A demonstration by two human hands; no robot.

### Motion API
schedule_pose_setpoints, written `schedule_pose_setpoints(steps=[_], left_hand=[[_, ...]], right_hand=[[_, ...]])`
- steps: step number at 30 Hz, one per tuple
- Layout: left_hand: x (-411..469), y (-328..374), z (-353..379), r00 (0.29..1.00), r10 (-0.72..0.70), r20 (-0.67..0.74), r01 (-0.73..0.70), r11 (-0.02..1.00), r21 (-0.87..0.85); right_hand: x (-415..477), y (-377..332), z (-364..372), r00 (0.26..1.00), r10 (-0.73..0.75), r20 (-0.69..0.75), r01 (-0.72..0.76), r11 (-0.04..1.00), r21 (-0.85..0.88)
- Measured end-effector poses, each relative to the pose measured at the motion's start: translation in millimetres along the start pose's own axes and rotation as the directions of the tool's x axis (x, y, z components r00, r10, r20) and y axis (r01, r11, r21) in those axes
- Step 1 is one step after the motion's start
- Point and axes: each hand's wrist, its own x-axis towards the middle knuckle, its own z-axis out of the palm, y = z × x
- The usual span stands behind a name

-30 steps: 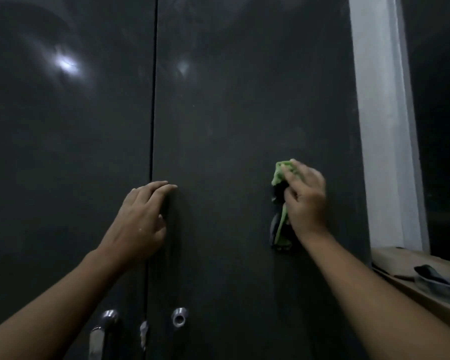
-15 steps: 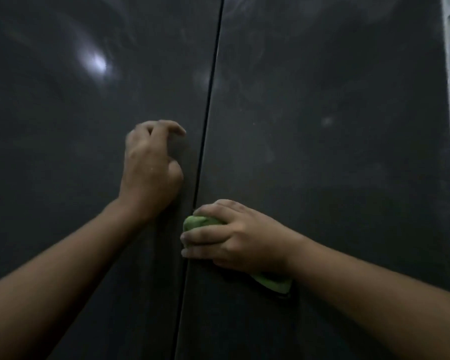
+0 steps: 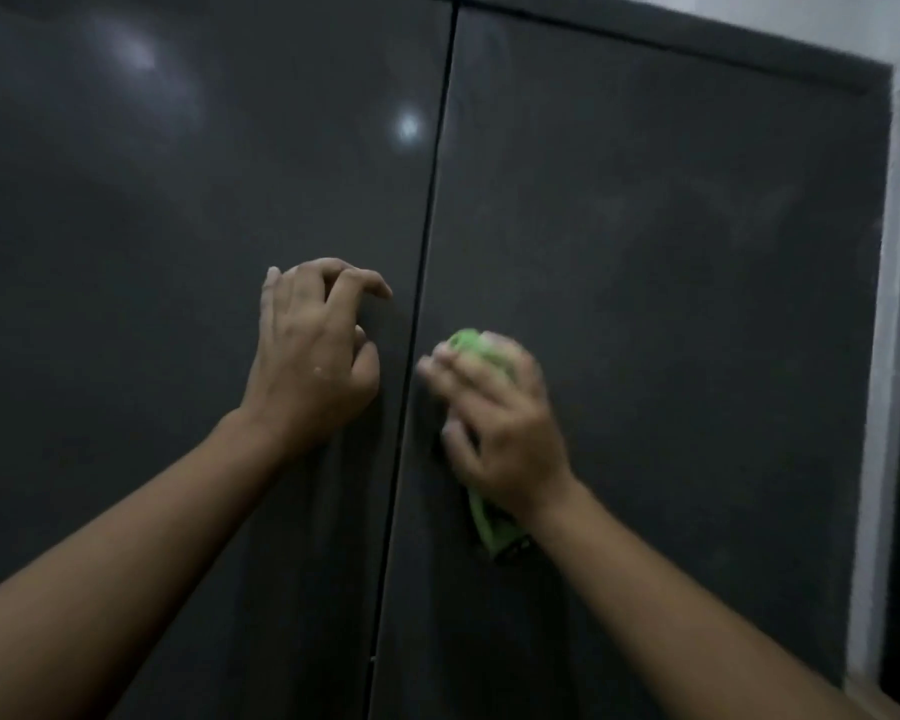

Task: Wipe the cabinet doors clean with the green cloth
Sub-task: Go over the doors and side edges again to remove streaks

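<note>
Two tall dark grey glossy cabinet doors fill the view, the left door (image 3: 152, 252) and the right door (image 3: 671, 278), split by a thin vertical gap. My right hand (image 3: 500, 423) grips the bunched green cloth (image 3: 487, 527) and presses it against the right door just beside the gap; the cloth shows above my fingers and below my wrist. My left hand (image 3: 313, 350) rests on the left door near the gap, its fingers curled with the tips on the surface and holding nothing. The right hand is blurred by motion.
A white window frame (image 3: 889, 356) runs down the right edge beside the cabinet. The cabinet's top edge (image 3: 697, 39) shows at the upper right. Light reflections glint on the left door.
My right hand with the cloth swept from the right door's right side to the centre gap, then turned upright. The view rose, so the handles dropped out of sight. The left hand stayed by the gap.
</note>
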Motion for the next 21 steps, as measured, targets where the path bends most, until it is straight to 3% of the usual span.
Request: schedule_pose_setpoints(steps=[2,4,6,7,10,14,18,21], left_hand=[[24.5,1.8,-6.3,0.999,0.027,0.019,-0.027,1.000,0.011],[43.9,0.7,-10.8,0.994,0.086,0.067,-0.090,0.994,0.067],[59.3,-3.3,-14.3,0.984,0.126,0.125,-0.142,0.982,0.125],[64.8,-5.4,-15.4,0.980,0.133,0.146,-0.154,0.978,0.141],[76.8,-9.6,-17.2,0.975,0.142,0.171,-0.168,0.974,0.151],[91.7,-10.6,-19.1,0.967,0.177,0.184,-0.203,0.970,0.136],[106.6,-14.9,-23.2,0.972,0.178,0.151,-0.198,0.972,0.129],[115.6,-23.1,-32.3,0.980,0.149,0.133,-0.165,0.980,0.114]], right_hand=[[-15.5,-21.1,10.7,0.931,-0.327,0.162,0.318,0.945,0.080],[-24.5,-26.1,10.9,0.793,-0.550,0.261,0.516,0.835,0.193],[-14.9,-11.5,6.8,0.706,-0.651,0.279,0.610,0.759,0.226],[-4.2,-1.7,3.6,0.713,-0.650,0.263,0.616,0.759,0.209],[43.4,36.7,-5.8,0.847,-0.517,0.122,0.514,0.856,0.056],[131.7,95.9,-25.4,0.977,-0.198,-0.083,0.194,0.979,-0.061],[208.5,130.8,-34.4,0.966,0.125,-0.226,-0.151,0.983,-0.102],[252.7,125.7,-34.4,0.876,0.372,-0.308,-0.395,0.919,-0.014]])
